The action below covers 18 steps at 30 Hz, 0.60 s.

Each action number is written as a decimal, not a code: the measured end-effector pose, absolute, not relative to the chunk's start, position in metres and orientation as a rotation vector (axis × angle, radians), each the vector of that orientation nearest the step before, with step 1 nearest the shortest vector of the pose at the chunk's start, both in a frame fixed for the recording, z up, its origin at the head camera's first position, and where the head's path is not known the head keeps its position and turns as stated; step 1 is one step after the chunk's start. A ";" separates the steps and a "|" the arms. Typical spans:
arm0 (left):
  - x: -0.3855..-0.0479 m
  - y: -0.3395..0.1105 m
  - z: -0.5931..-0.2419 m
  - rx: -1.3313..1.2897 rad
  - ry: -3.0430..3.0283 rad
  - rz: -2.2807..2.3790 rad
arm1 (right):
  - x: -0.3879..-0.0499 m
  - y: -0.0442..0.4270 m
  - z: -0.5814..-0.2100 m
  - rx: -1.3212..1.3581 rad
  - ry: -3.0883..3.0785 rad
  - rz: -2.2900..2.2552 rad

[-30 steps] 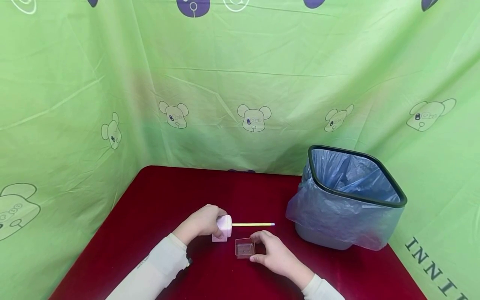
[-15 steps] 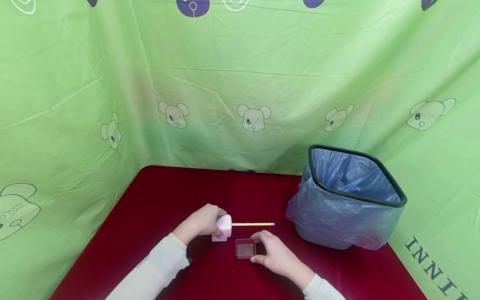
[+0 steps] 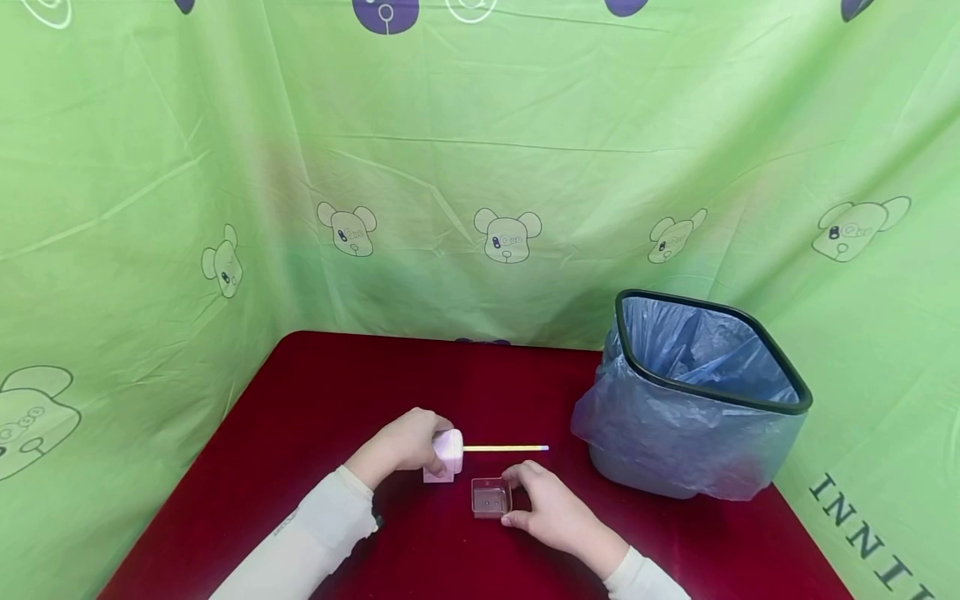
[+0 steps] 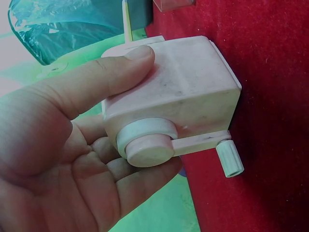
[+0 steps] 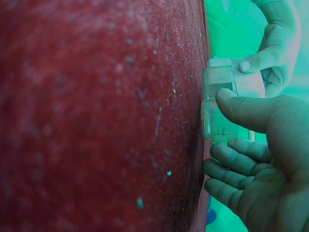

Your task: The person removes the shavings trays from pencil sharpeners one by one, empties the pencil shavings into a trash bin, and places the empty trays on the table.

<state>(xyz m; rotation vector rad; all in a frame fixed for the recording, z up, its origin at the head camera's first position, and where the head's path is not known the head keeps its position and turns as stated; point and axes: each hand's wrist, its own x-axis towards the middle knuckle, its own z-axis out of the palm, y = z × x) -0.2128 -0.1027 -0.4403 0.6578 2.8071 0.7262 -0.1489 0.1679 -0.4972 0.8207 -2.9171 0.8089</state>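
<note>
My left hand (image 3: 411, 443) grips a pale pink crank pencil sharpener (image 3: 450, 454) at the middle of the table. In the left wrist view its crank handle (image 4: 230, 158) points away from my palm, and my thumb lies over the body. A yellow pencil (image 3: 506, 448) sticks out of the sharpener's far side, pointing right. Just right of and nearer than the sharpener, a small clear plastic drawer (image 3: 491, 498) sits with its open top up. My right hand (image 3: 553, 512) pinches its right side between thumb and fingers. The drawer and sharpener are apart.
A bin (image 3: 645, 473) lined with a blue translucent bag (image 3: 697, 442) stands at the right of the red-covered table (image 3: 390, 375). Green printed cloth (image 3: 450, 167) hangs behind and at both sides. A few small specks (image 5: 169, 173) lie on the red cloth in the right wrist view.
The clear drawer and my right hand have shifted very slightly to the right. The left hand, sharpener and pencil look unmoved.
</note>
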 end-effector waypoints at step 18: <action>-0.210 -0.102 -0.440 0.663 2.824 0.719 | -0.148 0.166 -0.494 0.788 -2.955 0.756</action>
